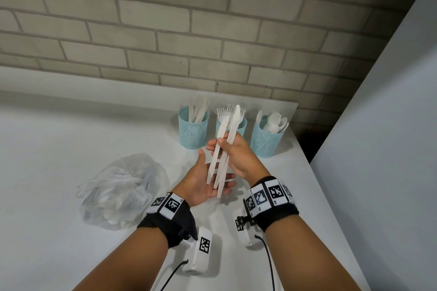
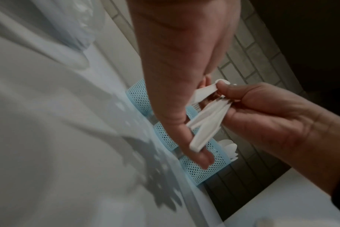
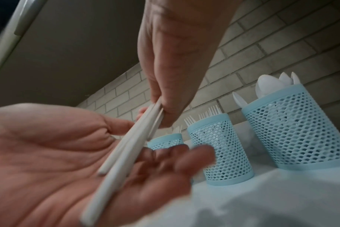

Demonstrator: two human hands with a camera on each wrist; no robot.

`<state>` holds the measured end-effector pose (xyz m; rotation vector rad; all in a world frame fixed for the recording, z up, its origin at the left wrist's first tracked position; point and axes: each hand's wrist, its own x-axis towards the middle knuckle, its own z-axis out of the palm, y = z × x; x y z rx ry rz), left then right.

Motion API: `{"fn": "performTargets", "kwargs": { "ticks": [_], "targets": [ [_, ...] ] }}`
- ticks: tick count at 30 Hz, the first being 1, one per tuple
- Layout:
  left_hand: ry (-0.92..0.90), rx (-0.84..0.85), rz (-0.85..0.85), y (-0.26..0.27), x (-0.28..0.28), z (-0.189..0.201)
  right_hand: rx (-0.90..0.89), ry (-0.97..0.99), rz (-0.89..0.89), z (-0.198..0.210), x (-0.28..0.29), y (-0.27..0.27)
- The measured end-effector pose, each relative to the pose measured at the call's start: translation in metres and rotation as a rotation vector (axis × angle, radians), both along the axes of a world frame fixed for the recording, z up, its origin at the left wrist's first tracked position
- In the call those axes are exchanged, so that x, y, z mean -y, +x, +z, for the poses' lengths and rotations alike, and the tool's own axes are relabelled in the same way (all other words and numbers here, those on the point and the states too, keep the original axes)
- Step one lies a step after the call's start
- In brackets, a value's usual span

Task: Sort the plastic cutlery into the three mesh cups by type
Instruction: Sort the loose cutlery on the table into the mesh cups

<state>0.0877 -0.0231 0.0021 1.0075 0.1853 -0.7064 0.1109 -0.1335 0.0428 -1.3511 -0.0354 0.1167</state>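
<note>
While the right hand (image 1: pixel 238 156) pinches a bundle of white plastic knives (image 1: pixel 223 149) at about mid-length, thumb on top and fingers curled beneath, the left hand (image 1: pixel 203 182) lies palm-up under the handle ends, fingers relaxed, not closed on anything. Count looks like three pcs; can't confirm from the wrist views.

Long axis of bundle: blade tips point up and away from the grip, twd the brick wall; handle ends hang down and back, over the left palm. In the right wrist view the handles appear to touch the palm, exact contact unclear.

Cup positions rel. to grip:
- knife cup (image 1: pixel 193 130): ahead and to the left, just beyond the blade tips' left side.
- fork cup (image 1: pixel 242 125): straight ahead, directly behind the tips.
- spoon cup (image 1: pixel 266 140): ahead and to the right.

Judgement: bundle belongs in the knife cup. Right hand is the nearer and the only one holding; the move turns on shifting left of the present line, since the tips now aim at the fork cup. Cutlery in the cups stands handle-down, so the bundle is already the right way up.

Clear bag (image 1: pixel 123 189) w/ more cutlery sits on the worktop (image 1: pixel 71 137), left of and behind the grip.
</note>
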Motion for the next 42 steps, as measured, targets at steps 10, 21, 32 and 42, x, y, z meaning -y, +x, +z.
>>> {"fn": "performTargets", "kwargs": {
  "ticks": [10, 21, 32, 42],
  "targets": [
    [-0.196, -0.182, 0.244, 0.005, -0.005, -0.002, 0.096, -0.064, -0.008, -0.005, -0.003, 0.000],
    [-0.232, -0.174, 0.277, 0.011, -0.004, 0.004, 0.163, -0.143, -0.004, 0.006, -0.009, 0.002],
    [-0.030, -0.164, 0.410, 0.013, 0.000, -0.002, 0.267, -0.124, -0.319, 0.008, -0.009, 0.003],
    [0.155, -0.090, 0.357, 0.002, -0.005, 0.000, 0.107, -0.385, -0.321, -0.001, -0.007, 0.007]
  ]
}}
